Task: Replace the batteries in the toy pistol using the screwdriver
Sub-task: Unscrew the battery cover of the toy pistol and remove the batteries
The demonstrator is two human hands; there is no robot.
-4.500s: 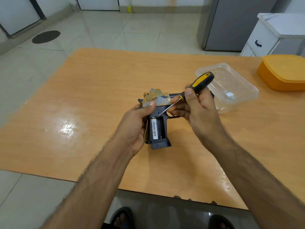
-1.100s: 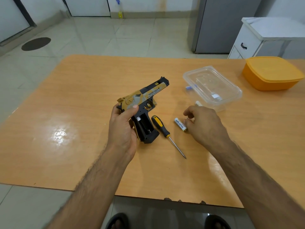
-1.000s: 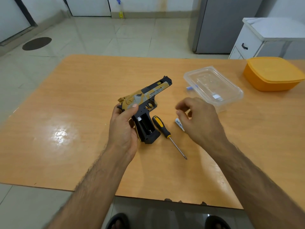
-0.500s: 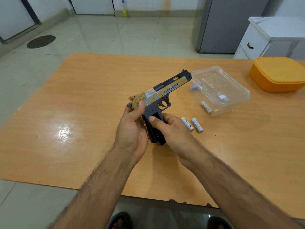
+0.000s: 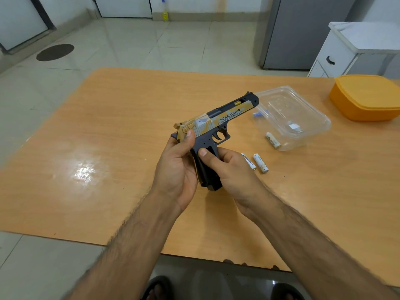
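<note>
Toy pistol [image 5: 216, 126] held above the middle of the desk [image 5: 108, 148], barrel slanting up toward the far right corner, handle pointing down toward the near edge. Left hand [image 5: 175, 169]: grip wrapped around the rear of the handle, thumb lying on the gold part of the slide end. Right hand [image 5: 227, 172]: grip around the front and side of the handle, thumb pressed on the dark handle face just below the trigger guard. Both grips holding the pistol.

Two white batteries [image 5: 260, 162] lie side by side on the desk just right of the right hand, touching or nearly so. A third battery [image 5: 273, 139] lies farther back, against the near wall of a clear plastic container [image 5: 311, 126]. Small blue item [image 5: 257, 114] beside the container's left wall; cannot tell what it is. Orange lidded box [image 5: 368, 98] at the far right edge of the desk. Screwdriver not seen.
</note>
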